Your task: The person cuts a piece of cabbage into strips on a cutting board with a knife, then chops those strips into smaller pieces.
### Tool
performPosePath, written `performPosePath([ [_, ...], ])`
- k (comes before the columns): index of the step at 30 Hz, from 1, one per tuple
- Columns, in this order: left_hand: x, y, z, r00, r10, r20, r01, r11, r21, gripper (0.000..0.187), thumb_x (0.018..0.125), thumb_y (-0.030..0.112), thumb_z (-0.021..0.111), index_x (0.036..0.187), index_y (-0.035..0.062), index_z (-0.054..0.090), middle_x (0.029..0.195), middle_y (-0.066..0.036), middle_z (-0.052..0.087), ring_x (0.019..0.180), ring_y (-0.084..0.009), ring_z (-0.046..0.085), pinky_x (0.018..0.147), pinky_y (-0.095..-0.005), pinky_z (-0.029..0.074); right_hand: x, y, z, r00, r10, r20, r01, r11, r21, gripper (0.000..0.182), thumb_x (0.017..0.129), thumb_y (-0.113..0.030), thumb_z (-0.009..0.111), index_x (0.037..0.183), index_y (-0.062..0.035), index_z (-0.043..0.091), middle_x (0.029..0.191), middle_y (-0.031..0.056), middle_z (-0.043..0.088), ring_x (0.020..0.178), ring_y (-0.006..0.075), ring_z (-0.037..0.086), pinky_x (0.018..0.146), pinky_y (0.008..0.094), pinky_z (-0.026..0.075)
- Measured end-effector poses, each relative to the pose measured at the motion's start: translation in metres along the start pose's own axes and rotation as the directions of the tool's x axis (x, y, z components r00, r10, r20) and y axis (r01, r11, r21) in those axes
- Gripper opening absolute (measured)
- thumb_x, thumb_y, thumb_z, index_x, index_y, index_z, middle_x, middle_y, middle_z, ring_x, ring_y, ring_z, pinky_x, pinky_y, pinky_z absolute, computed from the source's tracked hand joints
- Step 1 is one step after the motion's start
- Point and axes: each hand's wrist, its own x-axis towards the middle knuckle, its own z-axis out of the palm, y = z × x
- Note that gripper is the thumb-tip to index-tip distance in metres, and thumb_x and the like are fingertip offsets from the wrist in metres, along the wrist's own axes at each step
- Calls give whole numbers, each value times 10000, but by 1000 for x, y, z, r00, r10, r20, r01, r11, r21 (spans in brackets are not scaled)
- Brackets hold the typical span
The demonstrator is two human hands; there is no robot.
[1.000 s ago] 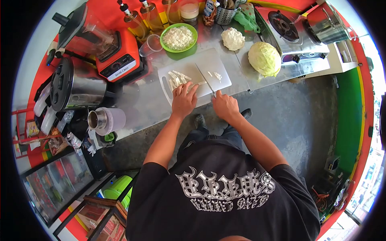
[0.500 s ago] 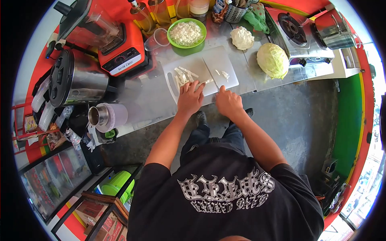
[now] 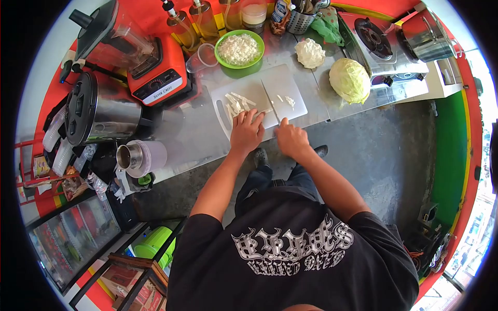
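A white cutting board (image 3: 282,78) lies on the steel counter. Pale strips (image 3: 238,101) are spread over its left part, and small chopped bits (image 3: 290,101) lie to the right of a knife (image 3: 270,98). My right hand (image 3: 292,139) is closed round the knife's handle at the board's near edge, with the blade pointing away from me. My left hand (image 3: 247,132) presses down on the near ends of the strips, its fingertips bent close together, left of the blade. What lies under those fingers is partly hidden.
Behind the board stands a green bowl (image 3: 263,47) of white shreds beside a clear cup (image 3: 201,58). A cauliflower-like head (image 3: 310,53), a cabbage (image 3: 350,81) and a stove (image 3: 397,58) are to the right. Blender (image 3: 156,72), large pot (image 3: 111,106) and flask (image 3: 148,158) stand left.
My right hand and the knife have shifted slightly left. The whole view has also moved a little.
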Motion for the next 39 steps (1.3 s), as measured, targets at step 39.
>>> performPosePath([
  [39,1,-1,-2,1000,0,25,0,1000,-5,400,847,77,668,1235,166,691,1220,22,611,1160,-249,537,1003,-407,421,8,-12,5,1000,-7,-21,8,999,46,309,1033,-311,543,1083,-10,492,885,211,742,852,411,742,743,495,589],
])
